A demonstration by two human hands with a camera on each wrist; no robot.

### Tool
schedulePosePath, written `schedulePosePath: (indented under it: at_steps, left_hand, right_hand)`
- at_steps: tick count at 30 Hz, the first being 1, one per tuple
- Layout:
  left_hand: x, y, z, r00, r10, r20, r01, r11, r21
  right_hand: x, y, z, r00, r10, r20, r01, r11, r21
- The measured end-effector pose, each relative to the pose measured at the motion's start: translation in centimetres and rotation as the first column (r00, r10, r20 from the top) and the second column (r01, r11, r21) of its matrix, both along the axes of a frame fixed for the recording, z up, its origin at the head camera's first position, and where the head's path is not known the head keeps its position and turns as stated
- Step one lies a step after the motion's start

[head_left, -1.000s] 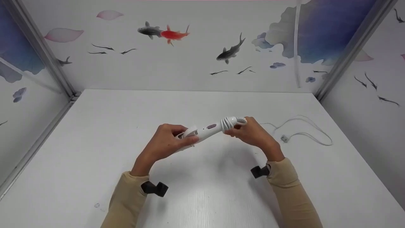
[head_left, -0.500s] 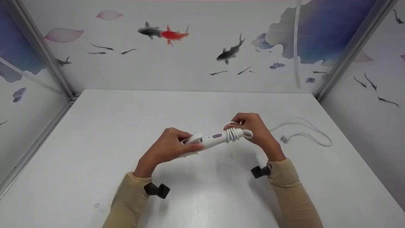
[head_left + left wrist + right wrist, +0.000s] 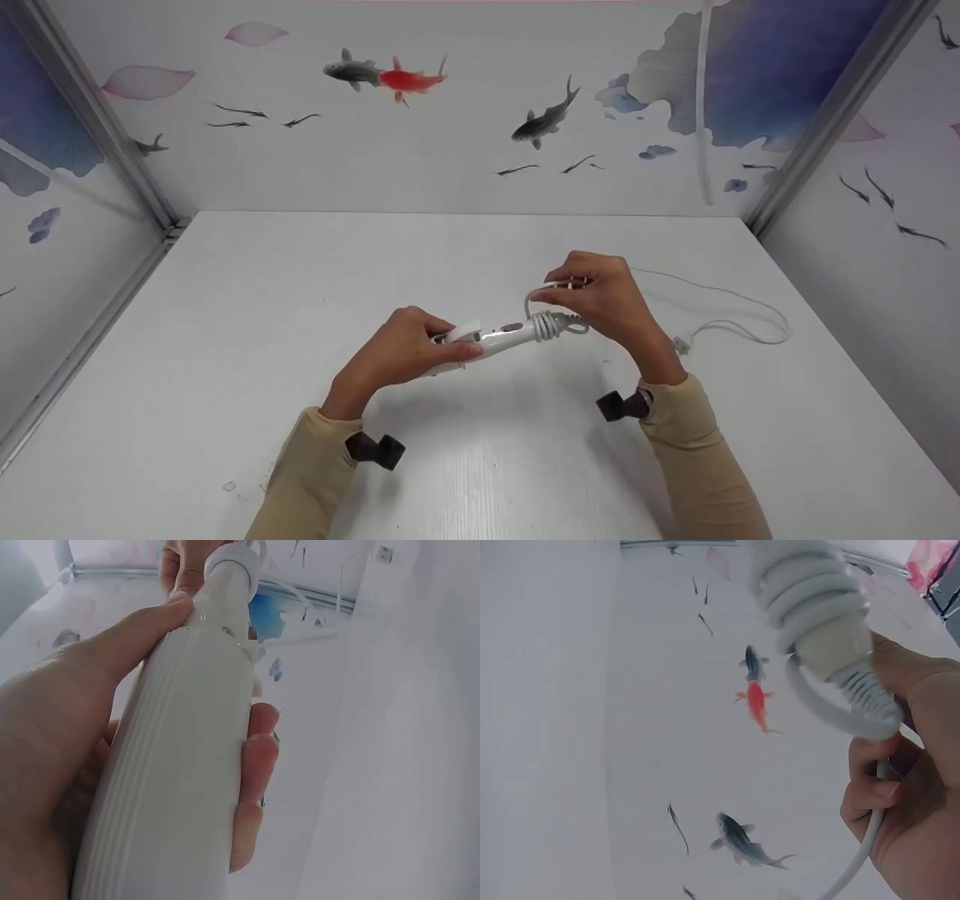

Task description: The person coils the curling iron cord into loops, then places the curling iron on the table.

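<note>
White plastic makes up the long hair iron (image 3: 496, 342), which the left hand (image 3: 405, 346) holds, its thumb along one side and its fingers curled round the other. A white clip (image 3: 463, 330) stands up beside the left thumb, and a purple button (image 3: 511, 327) sits past that thumb, toward the right hand (image 3: 600, 289). The iron slants through the air between the hands, its far end just below the right fingertips.

Close coils (image 3: 810, 604) of cord are wrapped round that end, and the ribbed stub (image 3: 866, 690) leaving it bends back in a loop. The right hand, bent rather than spread, pinches the cord (image 3: 864, 844) between thumb and fingers; from the coils it arches up into that pinch. Beyond the right hand, on its outer side, a loose length curves over the table (image 3: 480, 472) and ends at what looks like a plug (image 3: 681, 345), lying beside the right wrist.

The step in hand appears to be working the cord round the handle; whether it is going on or coming off cannot be told here. The next move seems to call for a steady left grip, with the right hand carrying the cord round the handle without letting the coils slip or the loose length snag.
</note>
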State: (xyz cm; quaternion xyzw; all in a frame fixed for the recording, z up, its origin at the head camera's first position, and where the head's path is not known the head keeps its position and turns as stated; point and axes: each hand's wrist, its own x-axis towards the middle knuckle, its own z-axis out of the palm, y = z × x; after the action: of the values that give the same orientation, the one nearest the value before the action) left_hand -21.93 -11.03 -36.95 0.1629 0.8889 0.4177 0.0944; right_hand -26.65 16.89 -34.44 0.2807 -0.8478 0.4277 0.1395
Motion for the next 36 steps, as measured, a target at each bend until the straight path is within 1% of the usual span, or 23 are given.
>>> schedulePosePath:
  at_steps: [4,7,10,13,16,20,23,25,28,30,33,36]
  left_hand:
    - [0.0,0.2,-0.1,0.998,0.056,0.015,-0.055,0.998,-0.024]
    - [0.0,0.2,-0.1,0.996,0.088,0.004,-0.088,0.996,-0.026]
    - [0.0,0.1,0.0,0.992,0.121,-0.022,-0.121,0.993,-0.011]
    - [0.0,-0.2,0.1,0.984,0.167,-0.058,-0.167,0.986,0.003]
    - [0.0,-0.3,0.3,0.971,0.223,-0.090,-0.223,0.975,0.003]
    - [0.0,-0.4,0.6,0.952,0.288,-0.101,-0.290,0.957,0.000]
    - [0.0,-0.4,0.8,0.942,0.316,-0.115,-0.316,0.949,0.017]
    - [0.1,-0.5,0.9,0.935,0.331,-0.127,-0.329,0.944,0.035]
    - [0.1,-0.5,1.0,0.928,0.345,-0.141,-0.342,0.938,0.046]
    - [0.1,-0.4,1.0,0.925,0.352,-0.140,-0.350,0.936,0.037]
    - [0.0,-0.3,0.9,0.927,0.349,-0.135,-0.350,0.937,0.017]
    - [-0.1,-0.4,0.8,0.931,0.341,-0.126,-0.341,0.940,0.023]
  right_hand:
    - [0.8,-0.5,0.4,0.997,0.069,-0.033,-0.070,0.998,-0.003]
    - [1.3,-0.8,0.5,0.990,0.130,-0.061,-0.128,0.991,0.034]
    - [1.6,-1.0,0.6,0.983,0.170,-0.072,-0.165,0.984,0.071]
    - [1.6,-1.2,0.5,0.979,0.197,-0.053,-0.193,0.978,0.081]
    - [1.6,-1.3,0.4,0.976,0.216,-0.009,-0.215,0.973,0.084]
    - [1.4,-1.4,0.3,0.975,0.213,0.059,-0.219,0.969,0.110]
    - [1.1,-1.3,0.1,0.974,0.200,0.110,-0.213,0.970,0.121]
    - [0.9,-1.2,0.0,0.968,0.201,0.149,-0.221,0.967,0.127]
    - [0.5,-1.1,-0.4,0.949,0.222,0.225,-0.255,0.958,0.132]
    - [0.1,-1.0,-0.7,0.933,0.228,0.279,-0.275,0.951,0.143]
    - [-0.4,-0.9,-1.2,0.907,0.224,0.356,-0.297,0.941,0.163]
    - [-1.1,-0.6,-1.9,0.878,0.240,0.414,-0.333,0.928,0.168]
